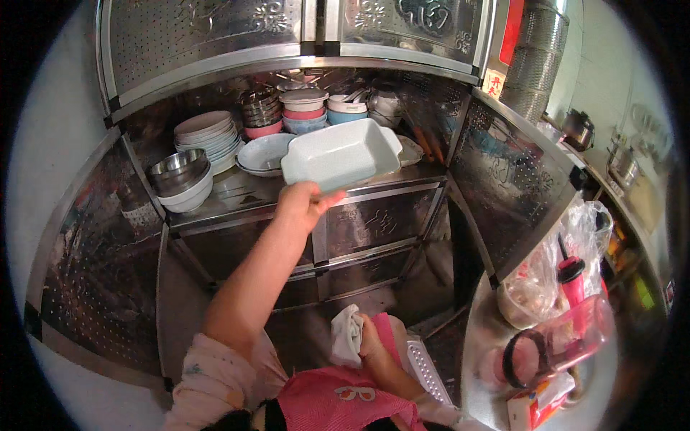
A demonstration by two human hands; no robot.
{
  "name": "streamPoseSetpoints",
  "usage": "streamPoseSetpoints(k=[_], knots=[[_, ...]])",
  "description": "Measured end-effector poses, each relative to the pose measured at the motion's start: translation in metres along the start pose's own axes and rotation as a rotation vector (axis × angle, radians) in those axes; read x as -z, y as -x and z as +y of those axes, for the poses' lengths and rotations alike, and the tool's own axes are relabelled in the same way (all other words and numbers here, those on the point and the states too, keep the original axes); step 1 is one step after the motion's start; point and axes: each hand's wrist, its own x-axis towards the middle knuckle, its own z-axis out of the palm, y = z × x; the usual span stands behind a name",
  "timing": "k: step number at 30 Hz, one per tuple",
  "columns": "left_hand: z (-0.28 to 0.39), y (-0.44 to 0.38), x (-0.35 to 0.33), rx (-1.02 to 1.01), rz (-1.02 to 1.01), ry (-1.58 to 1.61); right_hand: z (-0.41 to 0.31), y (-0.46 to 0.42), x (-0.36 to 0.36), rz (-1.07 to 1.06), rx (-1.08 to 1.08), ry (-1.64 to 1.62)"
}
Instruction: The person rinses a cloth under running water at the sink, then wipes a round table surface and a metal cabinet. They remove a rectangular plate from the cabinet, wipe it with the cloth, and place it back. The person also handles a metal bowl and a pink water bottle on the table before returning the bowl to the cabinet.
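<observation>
My left hand (308, 202) grips the near left edge of a white rectangular baking dish (345, 153) with two end handles, tilted above the front of the cabinet shelf (232, 202). Lower down, close to my body, my right hand (371, 339) holds a crumpled white cloth (346, 334). Behind the dish, a shallow round dish (264, 152) rests on the shelf, and a plate (411, 151) is partly covered by it. To the left are a stack of plates (207, 137) and a steel bowl (179, 169) set in a white bowl (188, 194).
Stacked bowls (304, 113) line the shelf's back. Open metal doors stand at left (97, 258) and right (506, 178). At the right, a round metal table (480, 345) bears a pink transparent jar (579, 336), plastic bags (590, 226) and a tissue pack (542, 401).
</observation>
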Motion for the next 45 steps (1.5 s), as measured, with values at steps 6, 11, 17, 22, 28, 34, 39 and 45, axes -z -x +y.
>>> streamPoseSetpoints(k=[6, 11, 17, 22, 28, 34, 39, 45], knots=[[0.001, -0.104, -0.054, 0.079, 0.155, -0.215, 0.005, 0.000, 0.011, 0.027, -0.053, 0.006], [-0.029, -0.121, -0.100, 0.021, 0.347, -0.285, 0.004, 0.001, 0.029, 0.038, 0.072, 0.016], [-0.040, -0.167, -0.097, 0.038, 0.355, -0.309, -0.002, 0.008, 0.009, -0.010, 0.183, 0.074], [-0.046, -0.172, -0.099, 0.086, 0.328, -0.361, -0.008, 0.010, 0.014, -0.017, 0.167, 0.064], [-0.055, -0.202, -0.080, 0.104, 0.289, -0.391, -0.006, 0.010, 0.008, 0.027, 0.147, 0.095], [-0.069, -0.188, -0.094, 0.051, 0.361, -0.368, -0.008, 0.010, 0.009, -0.020, 0.174, 0.065], [-0.068, -0.233, -0.057, 0.091, 0.258, -0.395, -0.003, 0.007, 0.011, -0.046, 0.136, 0.052], [-0.089, -0.244, -0.069, 0.163, 0.316, -0.922, -0.017, 0.016, 0.010, -0.028, 0.218, 0.034]])
